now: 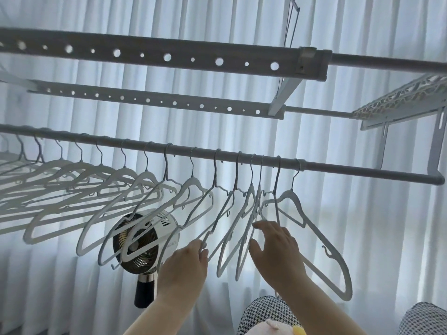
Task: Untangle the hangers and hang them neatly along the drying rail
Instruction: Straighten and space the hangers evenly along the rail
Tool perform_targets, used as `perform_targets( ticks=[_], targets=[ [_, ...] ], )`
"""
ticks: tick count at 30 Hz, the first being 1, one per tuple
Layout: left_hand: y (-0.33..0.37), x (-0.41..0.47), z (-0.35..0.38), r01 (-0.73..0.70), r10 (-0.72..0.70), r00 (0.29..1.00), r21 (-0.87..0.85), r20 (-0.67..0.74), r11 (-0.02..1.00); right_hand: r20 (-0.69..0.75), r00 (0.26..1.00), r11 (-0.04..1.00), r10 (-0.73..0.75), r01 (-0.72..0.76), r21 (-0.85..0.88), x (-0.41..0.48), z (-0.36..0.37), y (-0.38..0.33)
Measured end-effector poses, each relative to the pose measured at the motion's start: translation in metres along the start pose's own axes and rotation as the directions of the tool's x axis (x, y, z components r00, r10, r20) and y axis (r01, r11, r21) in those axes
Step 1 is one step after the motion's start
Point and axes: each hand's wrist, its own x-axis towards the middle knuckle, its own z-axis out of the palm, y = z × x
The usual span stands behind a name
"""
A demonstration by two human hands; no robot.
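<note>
"Near the right end of the rail (338, 167), which step is this?"

"Untangling, I'd judge. A bunch (252, 192) of hangers crowds there, with hooks close together and frames overlapping. The row (145, 176) toward the left end is already spaced out."

"And the hands?"

"The left hand (186, 262) grasps the low end of one hanger (214, 170) just left of the bunch, fingers curled round it. The right hand (278, 247) is released, fingers spread. Its fingertips touch the bunch's frames but hold nothing."

"What does the next move call for?"

"Probably picking one frame out of the bunch, easing it clear of its neighbours, then sliding its hook along the rail into a gap. The small notch hooks on the frames could snag, so a slow pull seems wise."

"Much left?"

"Little, I think. Only these few remain, beside the last hanger (314, 232), which hangs apart."
</note>
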Motion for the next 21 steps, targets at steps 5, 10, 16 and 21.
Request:
perform_targets(
  ticks=[5, 10, 16, 21],
  targets=[
    [-0.004, 0.001, 0.002, -0.020, 0.021, 1.000, 0.045, -0.018, 0.999, 0.006, 1.000, 1.000, -0.024, 0.024, 0.003, 0.002, 0.004, -0.004],
    [-0.001, 0.003, -0.001, -0.042, 0.046, 0.997, 0.065, -0.061, 0.997, -0.008, 0.999, 0.999, -0.036, 0.036, 0.002, 0.006, 0.007, -0.003],
    [-0.006, 0.005, -0.023, -0.260, 0.351, 0.835, 0.258, -0.423, 0.930, -0.028, 0.999, 0.997, -0.027, 0.029, 0.066, 0.009, 0.008, -0.003],
    [-0.014, 0.019, -0.028, -0.041, 0.069, 0.975, 0.132, -0.213, 0.990, -0.006, 1.000, 0.991, -0.014, 0.015, 0.131, 0.010, 0.010, -0.004]
  ],
)
